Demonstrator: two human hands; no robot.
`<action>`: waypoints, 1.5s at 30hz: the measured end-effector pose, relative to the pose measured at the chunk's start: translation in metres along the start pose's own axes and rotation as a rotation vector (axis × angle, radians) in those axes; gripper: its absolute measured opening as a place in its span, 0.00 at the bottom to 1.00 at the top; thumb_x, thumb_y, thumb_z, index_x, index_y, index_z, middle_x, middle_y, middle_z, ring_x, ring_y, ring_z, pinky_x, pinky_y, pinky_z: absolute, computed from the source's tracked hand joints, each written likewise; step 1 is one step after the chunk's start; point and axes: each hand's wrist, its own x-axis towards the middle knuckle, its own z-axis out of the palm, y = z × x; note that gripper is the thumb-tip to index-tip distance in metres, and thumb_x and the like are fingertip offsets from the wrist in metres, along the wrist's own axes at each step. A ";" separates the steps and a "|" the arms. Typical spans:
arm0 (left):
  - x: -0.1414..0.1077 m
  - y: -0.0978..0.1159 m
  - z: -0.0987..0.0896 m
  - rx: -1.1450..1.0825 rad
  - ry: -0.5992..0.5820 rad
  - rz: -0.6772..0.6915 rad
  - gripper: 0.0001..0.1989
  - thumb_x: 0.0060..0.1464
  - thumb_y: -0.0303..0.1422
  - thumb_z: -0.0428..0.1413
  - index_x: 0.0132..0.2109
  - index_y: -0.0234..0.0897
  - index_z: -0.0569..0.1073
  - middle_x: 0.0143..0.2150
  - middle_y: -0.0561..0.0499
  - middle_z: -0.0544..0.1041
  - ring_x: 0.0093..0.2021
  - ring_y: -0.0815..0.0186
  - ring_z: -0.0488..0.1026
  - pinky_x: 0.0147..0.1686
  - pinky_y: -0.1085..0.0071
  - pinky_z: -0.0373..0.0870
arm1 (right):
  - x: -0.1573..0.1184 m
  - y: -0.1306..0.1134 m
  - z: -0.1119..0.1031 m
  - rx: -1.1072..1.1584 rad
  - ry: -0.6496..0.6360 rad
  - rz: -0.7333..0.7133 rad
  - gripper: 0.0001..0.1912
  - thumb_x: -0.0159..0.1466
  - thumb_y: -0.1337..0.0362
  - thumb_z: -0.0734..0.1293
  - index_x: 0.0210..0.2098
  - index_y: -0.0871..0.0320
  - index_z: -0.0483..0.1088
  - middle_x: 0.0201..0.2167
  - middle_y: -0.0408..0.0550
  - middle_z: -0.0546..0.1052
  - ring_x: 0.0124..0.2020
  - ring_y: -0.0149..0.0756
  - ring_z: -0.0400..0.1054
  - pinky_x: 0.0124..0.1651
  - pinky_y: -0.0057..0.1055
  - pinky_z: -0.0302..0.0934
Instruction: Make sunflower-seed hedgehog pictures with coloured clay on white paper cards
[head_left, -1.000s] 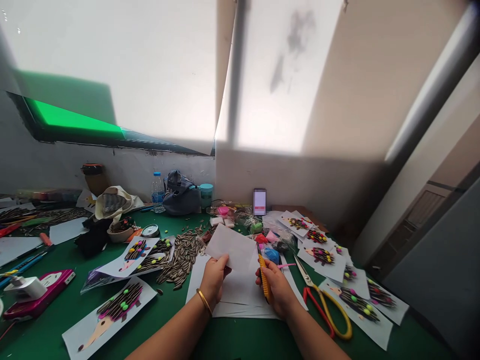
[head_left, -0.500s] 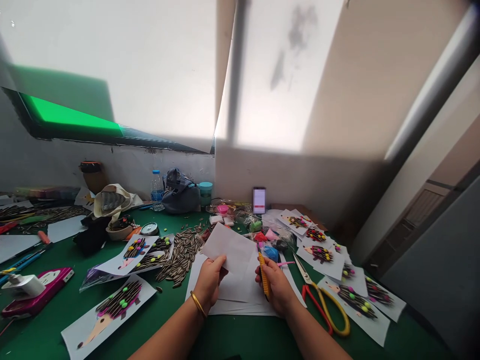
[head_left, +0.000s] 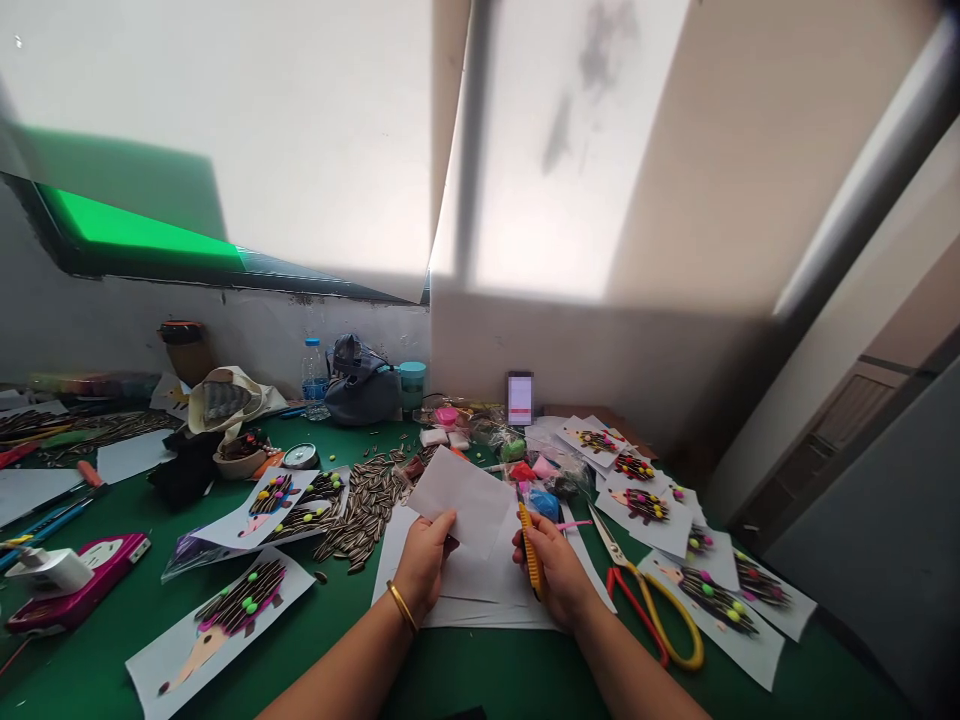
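Note:
My left hand (head_left: 421, 562), with a gold bangle at the wrist, pinches the lower left edge of a white paper sheet (head_left: 463, 495), its thumb on top. The sheet is raised and tilted over a stack of white paper (head_left: 487, 612) on the green table. My right hand (head_left: 556, 565) is closed round a yellow cutter knife (head_left: 530, 552), whose tip points up beside the sheet's right edge. Large scissors (head_left: 637, 580) with red and yellow handles lie just right of that hand.
Sunflower seeds (head_left: 367, 505) are heaped left of the stack. Hedgehog pictures lie at the left (head_left: 221, 635) and right (head_left: 720, 610). Behind are clay bags (head_left: 547, 500), a propped phone (head_left: 519, 398), a cup (head_left: 412, 388), a bottle (head_left: 313, 380) and a dark bag (head_left: 361, 390).
The view has shifted very slightly. Both hands keep their holds on the sheet and the cutter knife, with hardly any movement.

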 end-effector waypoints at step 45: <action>0.005 0.003 -0.004 -0.049 -0.024 0.049 0.18 0.43 0.32 0.62 0.45 0.35 0.76 0.38 0.47 0.83 0.38 0.59 0.79 0.32 0.72 0.71 | -0.009 0.002 -0.002 0.077 -0.159 -0.109 0.23 0.64 0.48 0.66 0.53 0.51 0.63 0.26 0.38 0.71 0.19 0.22 0.60 0.20 0.19 0.49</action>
